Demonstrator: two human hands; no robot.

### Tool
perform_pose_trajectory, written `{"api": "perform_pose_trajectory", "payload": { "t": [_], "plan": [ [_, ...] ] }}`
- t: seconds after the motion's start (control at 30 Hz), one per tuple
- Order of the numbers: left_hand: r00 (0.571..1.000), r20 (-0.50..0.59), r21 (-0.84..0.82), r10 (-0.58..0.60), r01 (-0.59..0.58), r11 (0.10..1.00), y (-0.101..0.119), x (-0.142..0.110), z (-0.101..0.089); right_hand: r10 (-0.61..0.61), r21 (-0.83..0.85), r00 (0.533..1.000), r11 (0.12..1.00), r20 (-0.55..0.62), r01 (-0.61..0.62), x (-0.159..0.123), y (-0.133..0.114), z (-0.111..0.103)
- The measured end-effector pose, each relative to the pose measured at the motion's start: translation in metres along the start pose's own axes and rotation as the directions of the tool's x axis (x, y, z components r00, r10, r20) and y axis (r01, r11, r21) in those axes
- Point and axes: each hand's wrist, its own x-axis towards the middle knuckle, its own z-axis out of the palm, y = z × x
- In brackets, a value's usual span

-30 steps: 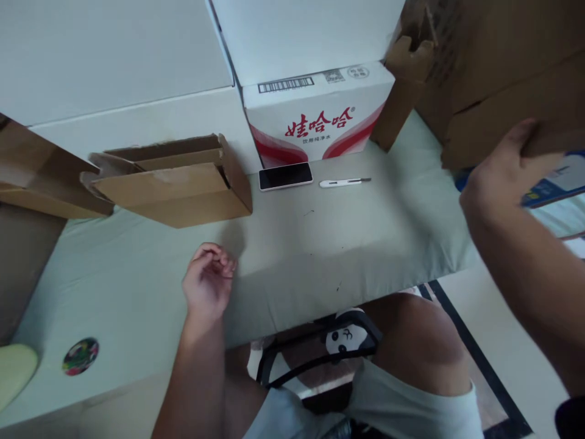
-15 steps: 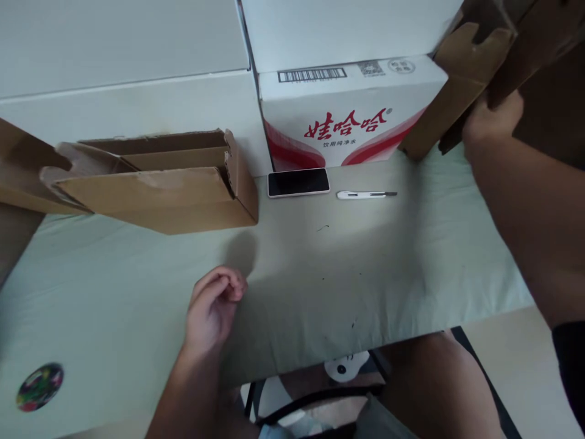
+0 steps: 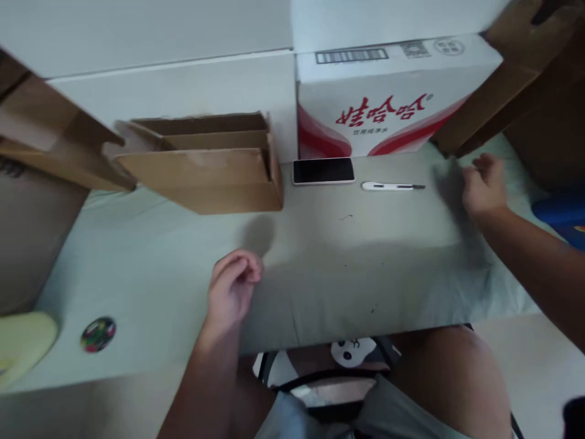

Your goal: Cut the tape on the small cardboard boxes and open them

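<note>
My left hand (image 3: 234, 285) hovers over the near half of the cloth, fingers curled in with the thumb against them and nothing seen inside. On the right side, my right hand (image 3: 485, 188) is in the air with bent fingers set apart from the thumb, holding nothing that I can see. Just beyond it stands a brown cardboard piece (image 3: 479, 110). A white utility knife (image 3: 393, 186) lies to the left of that hand, blade end pointing right. Beside the knife rests a smartphone (image 3: 323, 171) with a dark screen.
Behind the phone stands a white and red water carton (image 3: 388, 122). An open brown cardboard box (image 3: 228, 189) sits left of it. A round colourful disc (image 3: 98, 335) lies on the green cloth (image 3: 159, 274). At the edges are a pale yellow object (image 3: 22, 344) and a blue one (image 3: 560, 213).
My right hand has come away from the brown cardboard at the right and moved down over the cloth. The left hand keeps its curled shape. The view has shifted left.
</note>
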Motion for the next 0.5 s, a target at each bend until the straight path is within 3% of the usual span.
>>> {"api": "perform_pose_trajectory", "payload": {
  "t": [0.17, 0.27, 0.4, 0.43, 0.5],
  "plan": [
    [0.999, -0.036, -0.056, 0.035, -0.037, 0.998, 0.009, -0.017, -0.006, -0.105, -0.173, 0.993, 0.979, 0.044, 0.112, -0.045, -0.017, -0.037],
    [0.993, -0.072, -0.110, 0.099, -0.107, 0.988, 0.017, -0.028, -0.021, -0.329, -0.278, 0.934, 0.893, 0.136, 0.355, -0.069, -0.035, -0.049],
    [0.970, -0.179, -0.149, 0.163, -0.191, 0.970, 0.030, -0.036, -0.051, -0.629, -0.181, 0.692, 0.680, 0.353, 0.710, -0.119, -0.086, -0.050],
    [0.963, -0.207, -0.164, 0.173, -0.208, 0.964, 0.032, -0.037, -0.059, -0.682, -0.132, 0.614, 0.620, 0.398, 0.774, -0.136, -0.103, -0.047],
    [0.947, -0.263, -0.194, 0.185, -0.240, 0.951, 0.037, -0.038, -0.075, -0.781, -0.019, 0.409, 0.455, 0.472, 0.890, -0.171, -0.138, -0.034]
  ]
}}
